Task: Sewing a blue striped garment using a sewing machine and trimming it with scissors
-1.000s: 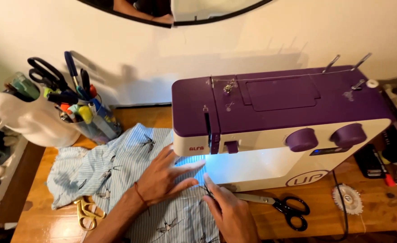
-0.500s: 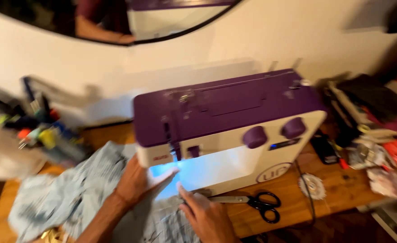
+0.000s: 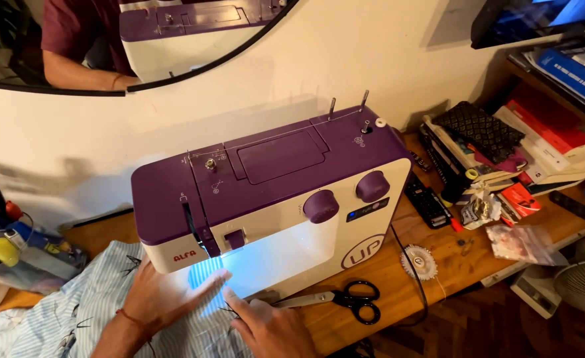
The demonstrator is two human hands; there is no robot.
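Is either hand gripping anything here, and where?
Nothing is gripped: the left hand and right hand press flat on the pale blue striped fabric beside the needle area.

Striped pale-blue fabric (image 3: 73, 318) under sewing machine (image 3: 272, 199)

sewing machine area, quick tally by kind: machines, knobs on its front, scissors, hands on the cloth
sewing machine: 1
purple knobs: 2
black-handled scissors: 1
hands on the striped cloth: 2, left hand and right hand
Total: 6
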